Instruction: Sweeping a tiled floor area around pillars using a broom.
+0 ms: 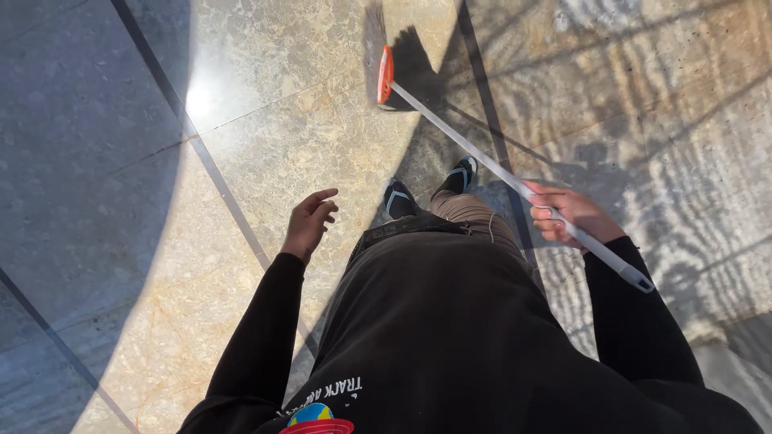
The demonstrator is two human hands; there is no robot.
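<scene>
My right hand point(567, 215) grips the grey-white handle of a broom point(482, 157) near its upper end. The handle slants up and left to an orange broom head point(385, 75) whose bristles rest on the stone floor ahead of my feet. My left hand point(309, 223) hangs free at my side, fingers loosely curled and apart, holding nothing. Both arms wear black sleeves. My feet point(430, 191) in dark sandals stand just behind the broom head.
The floor point(273, 137) is polished beige marble with dark inlaid strips point(201, 153) running diagonally. A bright sun glare sits at upper left. Shadows of me and of slatted shapes fall across the right side.
</scene>
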